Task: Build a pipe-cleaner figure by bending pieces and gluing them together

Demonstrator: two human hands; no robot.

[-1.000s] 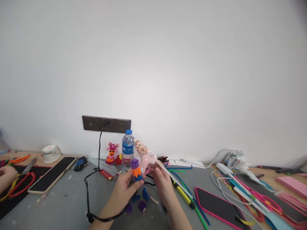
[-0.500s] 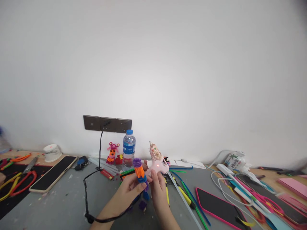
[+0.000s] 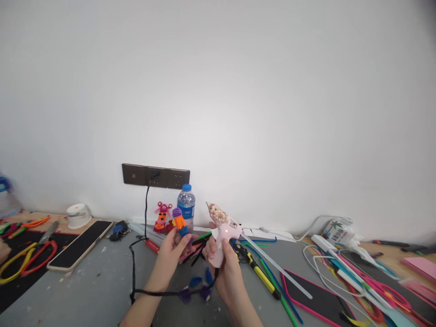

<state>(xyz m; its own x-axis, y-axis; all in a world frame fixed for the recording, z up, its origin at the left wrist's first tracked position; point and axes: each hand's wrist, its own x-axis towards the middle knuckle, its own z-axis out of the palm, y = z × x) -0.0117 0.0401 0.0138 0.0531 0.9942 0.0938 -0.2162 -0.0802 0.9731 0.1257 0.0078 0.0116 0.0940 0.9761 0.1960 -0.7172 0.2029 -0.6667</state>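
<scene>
My left hand (image 3: 176,249) pinches a small pipe-cleaner figure (image 3: 180,222), purple on top, orange in the middle and blue below. In my right hand (image 3: 225,265) is a pale pink hot glue gun (image 3: 225,231), its small light lit and its speckled, crusted nozzle pointing up and left. A long clear glue stick (image 3: 277,265) sticks out of the gun's back. The gun's black cord (image 3: 160,294) passes across my left forearm. On the mat under my hands lie blue and purple fuzzy pieces (image 3: 195,281).
A water bottle (image 3: 186,204) and a pink-orange figure (image 3: 162,217) stand by the wall. A black phone (image 3: 80,245) and red-yellow scissors (image 3: 29,261) lie left. On the right are a yellow-black cutter (image 3: 262,274), pipe cleaners, a pink-edged phone (image 3: 316,297) and pink scissors (image 3: 384,288).
My left hand has moved left and slightly up with the figure, away from the glue gun. My right hand now wraps the gun's handle, and the glue stick has swung up over the pink-edged phone.
</scene>
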